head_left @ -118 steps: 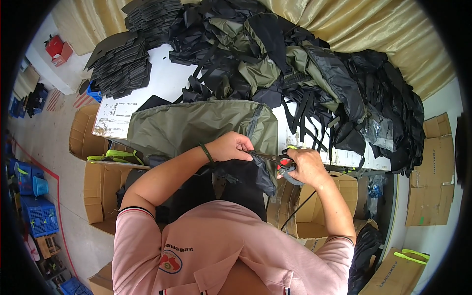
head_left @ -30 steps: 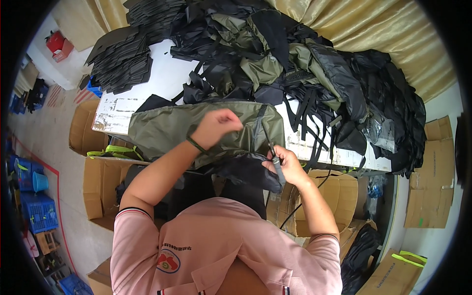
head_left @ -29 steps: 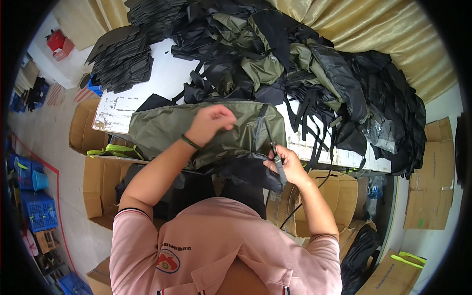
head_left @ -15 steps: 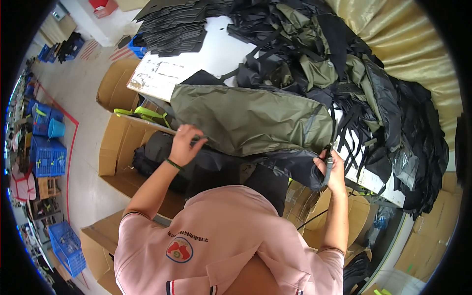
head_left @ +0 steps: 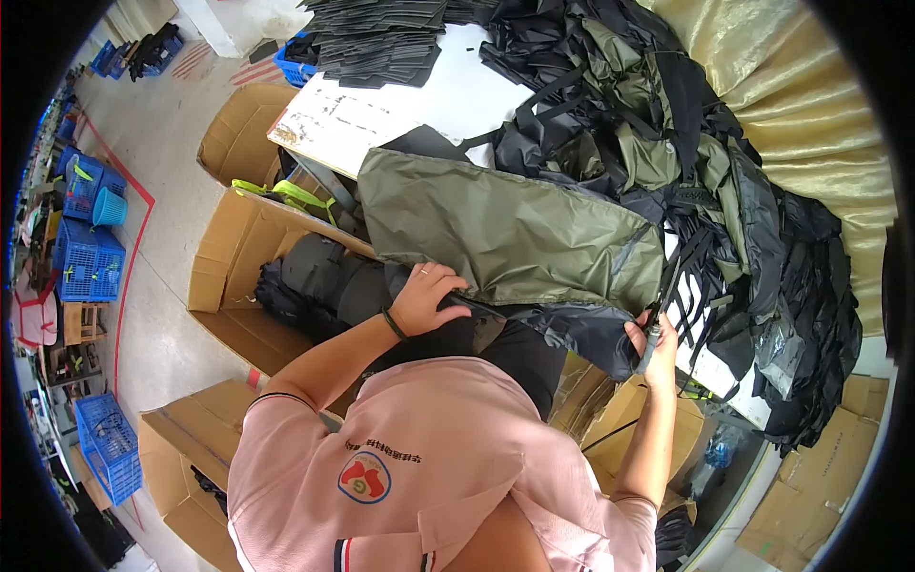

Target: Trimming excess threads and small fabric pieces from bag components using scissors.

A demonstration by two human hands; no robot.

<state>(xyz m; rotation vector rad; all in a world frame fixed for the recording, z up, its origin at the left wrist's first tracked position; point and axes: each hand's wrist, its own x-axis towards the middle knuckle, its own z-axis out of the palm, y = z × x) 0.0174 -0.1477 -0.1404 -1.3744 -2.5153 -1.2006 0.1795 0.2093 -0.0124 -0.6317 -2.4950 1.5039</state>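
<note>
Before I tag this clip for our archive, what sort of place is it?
Probably a bag-making or packing workshop. A heap of black and olive bags covers the white table, open cardboard boxes stand beside it, and both hands grip an olive fabric bag.

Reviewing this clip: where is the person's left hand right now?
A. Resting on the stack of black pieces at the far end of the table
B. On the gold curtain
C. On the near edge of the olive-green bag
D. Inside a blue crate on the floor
C: the left hand grips the near edge of the olive-green bag lying on the table.
</note>
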